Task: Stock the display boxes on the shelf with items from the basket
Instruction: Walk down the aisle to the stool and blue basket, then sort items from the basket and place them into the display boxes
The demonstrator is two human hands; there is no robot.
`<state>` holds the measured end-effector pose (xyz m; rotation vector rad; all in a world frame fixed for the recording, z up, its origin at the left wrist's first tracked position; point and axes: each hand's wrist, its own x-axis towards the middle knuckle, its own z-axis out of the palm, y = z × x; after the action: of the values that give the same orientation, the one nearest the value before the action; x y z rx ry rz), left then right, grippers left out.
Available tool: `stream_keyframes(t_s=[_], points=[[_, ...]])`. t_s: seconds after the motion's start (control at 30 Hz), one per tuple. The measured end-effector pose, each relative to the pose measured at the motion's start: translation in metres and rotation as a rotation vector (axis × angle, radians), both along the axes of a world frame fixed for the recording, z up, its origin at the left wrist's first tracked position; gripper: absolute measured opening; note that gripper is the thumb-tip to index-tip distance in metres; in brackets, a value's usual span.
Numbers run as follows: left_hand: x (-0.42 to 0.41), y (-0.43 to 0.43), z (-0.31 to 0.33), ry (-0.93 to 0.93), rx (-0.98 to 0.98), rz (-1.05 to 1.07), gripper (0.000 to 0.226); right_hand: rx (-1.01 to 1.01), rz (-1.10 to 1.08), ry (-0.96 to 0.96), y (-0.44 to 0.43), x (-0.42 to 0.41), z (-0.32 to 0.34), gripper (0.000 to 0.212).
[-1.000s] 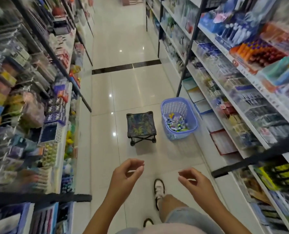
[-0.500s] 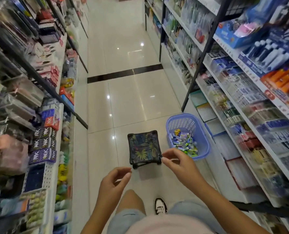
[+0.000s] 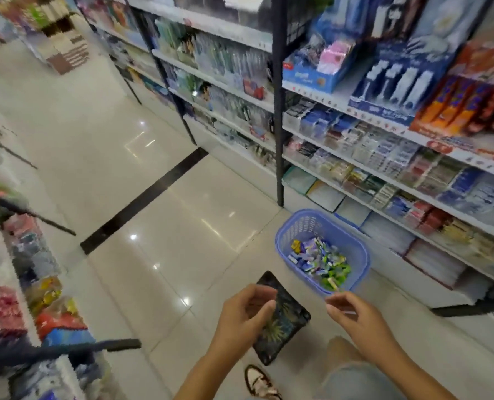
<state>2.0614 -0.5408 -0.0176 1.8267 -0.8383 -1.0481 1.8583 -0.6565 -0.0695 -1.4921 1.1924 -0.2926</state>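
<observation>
Stocking not begun: basket (image 3: 303, 226) on floor by shelf (image 3: 315, 95), packets (image 3: 318, 262) inside. L hand (image 3: 245, 313), R hand (image 3: 352, 316) loosely curled, holding nothing. All left.

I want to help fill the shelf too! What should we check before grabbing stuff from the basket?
1. Basket upright on the floor: ok.
2. Items left inside it: ok, a colourful pile.
3. Left hand free: ok, fingers loosely curled and holding nothing.
4. Right hand free: ok, it looks empty, just short of the basket's near rim.
5. Path to the basket: ok. The stool stands beside the basket, under the left hand, not between the right hand and the basket.
6. Which shelf boxes need filling: cannot tell, too blurred.
</observation>
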Motion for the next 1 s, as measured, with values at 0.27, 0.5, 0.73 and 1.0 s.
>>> stream_keyframes(t_s=[0.27,0.5,0.73,1.0], points=[[0.042,-0.123,-0.032,-0.048,0.091,-0.243,0.011,0.037,-0.288,0.036,-0.076,0.026,-0.038,0.007],[0.036,-0.242,-0.097,-0.016,0.183,-0.291,0.01,0.145,-0.253,0.278,-0.181,-0.001,-0.119,0.015],[0.041,-0.352,-0.247,-0.051,0.308,-0.503,0.013,0.23,-0.181,0.516,-0.25,-0.001,-0.251,0.05],[0.04,-0.432,-0.494,-0.42,0.566,-0.928,0.028,0.196,-0.143,0.683,-0.308,0.032,-0.456,0.035]])
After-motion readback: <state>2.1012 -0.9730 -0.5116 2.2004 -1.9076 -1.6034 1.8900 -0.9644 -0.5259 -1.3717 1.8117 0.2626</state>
